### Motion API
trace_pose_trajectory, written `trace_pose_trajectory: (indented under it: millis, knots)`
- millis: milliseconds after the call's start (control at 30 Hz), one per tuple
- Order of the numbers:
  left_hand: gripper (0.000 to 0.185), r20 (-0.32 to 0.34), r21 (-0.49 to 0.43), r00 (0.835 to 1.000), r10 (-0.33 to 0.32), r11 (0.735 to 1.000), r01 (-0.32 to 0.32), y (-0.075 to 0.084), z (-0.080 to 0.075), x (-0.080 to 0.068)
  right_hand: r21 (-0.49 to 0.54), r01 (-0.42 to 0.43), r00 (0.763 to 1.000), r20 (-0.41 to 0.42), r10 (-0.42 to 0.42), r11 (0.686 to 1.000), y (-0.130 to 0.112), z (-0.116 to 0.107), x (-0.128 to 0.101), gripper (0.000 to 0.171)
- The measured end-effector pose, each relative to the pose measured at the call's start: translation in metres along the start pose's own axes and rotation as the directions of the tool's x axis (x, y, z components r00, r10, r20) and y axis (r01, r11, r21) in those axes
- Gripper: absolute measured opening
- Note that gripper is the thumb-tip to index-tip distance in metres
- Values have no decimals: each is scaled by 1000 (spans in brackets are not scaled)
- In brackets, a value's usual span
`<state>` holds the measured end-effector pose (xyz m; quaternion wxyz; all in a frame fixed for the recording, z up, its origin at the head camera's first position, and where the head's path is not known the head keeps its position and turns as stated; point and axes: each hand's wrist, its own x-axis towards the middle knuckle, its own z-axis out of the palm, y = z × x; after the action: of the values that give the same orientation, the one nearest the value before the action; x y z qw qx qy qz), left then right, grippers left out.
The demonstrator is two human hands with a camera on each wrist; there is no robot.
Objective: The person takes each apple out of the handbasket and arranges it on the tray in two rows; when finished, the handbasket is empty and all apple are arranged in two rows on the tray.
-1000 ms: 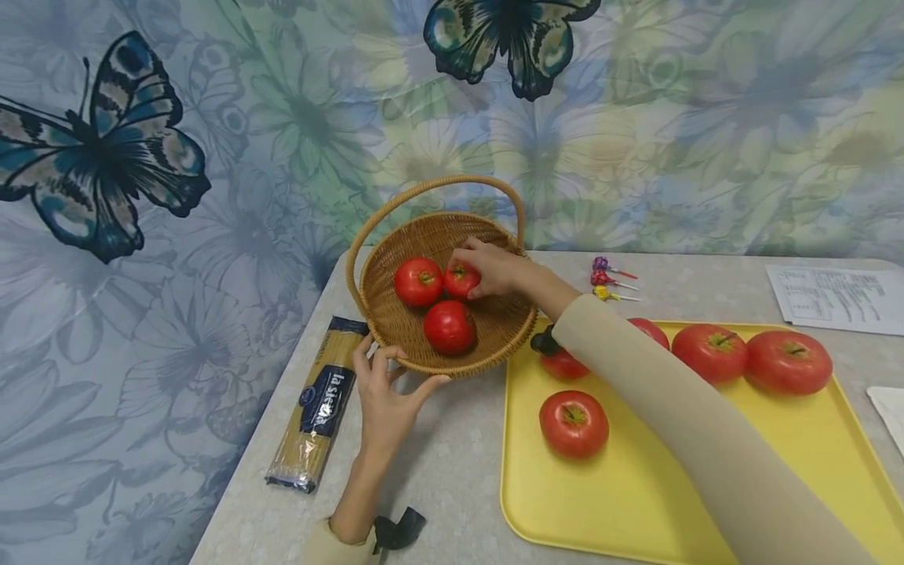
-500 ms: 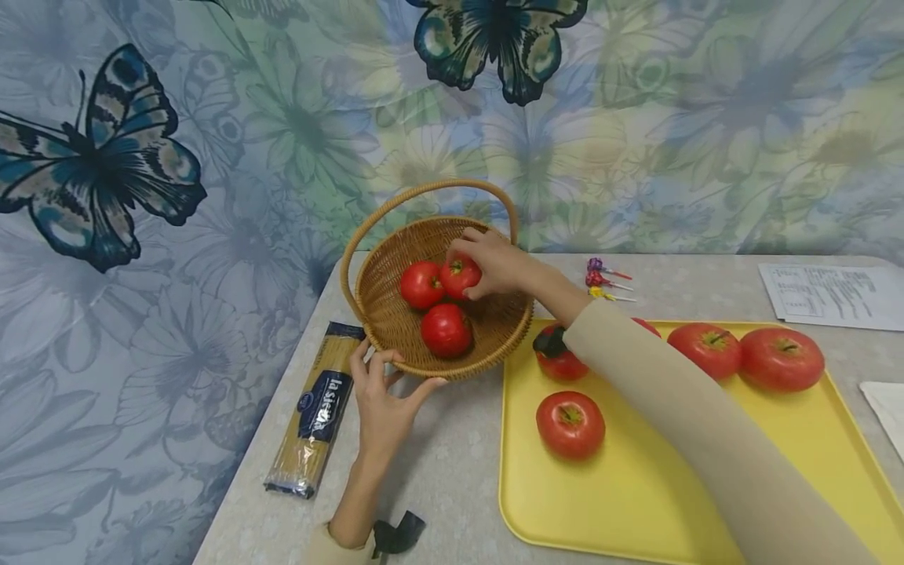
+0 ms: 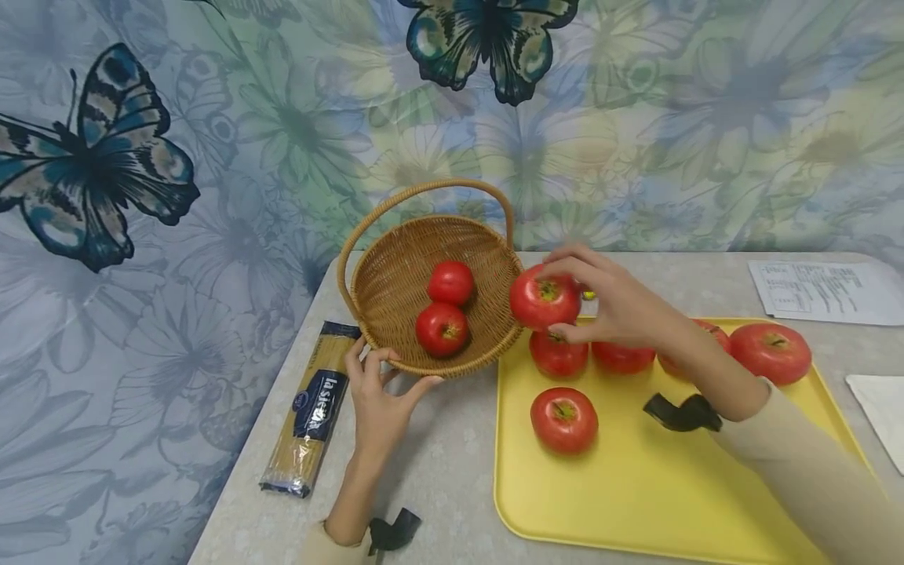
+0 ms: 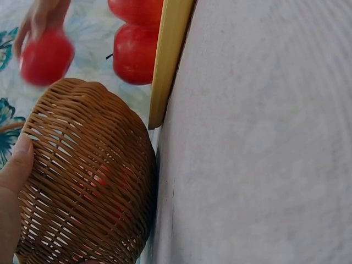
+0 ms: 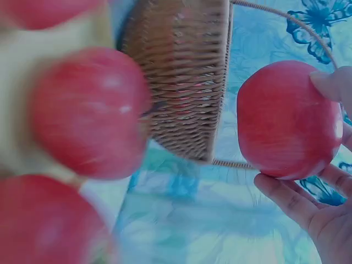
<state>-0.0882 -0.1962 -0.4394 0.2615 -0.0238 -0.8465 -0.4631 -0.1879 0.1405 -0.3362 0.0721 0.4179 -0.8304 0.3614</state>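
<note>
A wicker basket (image 3: 381, 306) with a tall handle tilts toward me and holds two red apples, an upper apple (image 3: 451, 283) and a lower apple (image 3: 442, 329). On its near left rim my left hand (image 3: 381, 404) grips the edge; the left wrist view shows the thumb (image 4: 16, 165) against the wicker. My right hand (image 3: 614, 306) holds another red apple (image 3: 545, 297) between thumb and fingers, just right of the basket rim. In the right wrist view this held apple (image 5: 289, 121) is raised beside the basket. Behind the hand lies the yellow tray (image 3: 636, 494).
Several more apples sit on the tray, including a front apple (image 3: 564, 421) and a right apple (image 3: 770, 353). A spaghetti pack (image 3: 314, 412) lies left of the basket. Printed paper (image 3: 826, 290) is at the back right, near a butterfly-patterned backdrop (image 3: 636, 157).
My right hand has lifted an apple out of the basket and moved right to the tray's back left corner. The apples left inside have shifted. My left hand stays on the rim.
</note>
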Motion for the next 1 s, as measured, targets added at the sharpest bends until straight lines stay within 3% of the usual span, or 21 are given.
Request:
trace_pose_trajectory:
  millis: [267,433,667,1000]
  knots:
    - [59,0,-11,1000,-18,1000,18,0,0,1,-61,-84,996,-10,84,995,2,2,-95,70]
    - [59,-3,-12,1000,-9,1000,9,2,2,1,-71,-138,990,19,140,988,6,13,-136,72]
    - [59,-12,-33,1000,-4,999,3,2,3,-1,-97,-157,987,26,160,983,12,24,-165,75]
    - [58,1,-8,1000,-14,1000,14,3,3,0,-106,-213,975,32,218,971,15,20,-182,76]
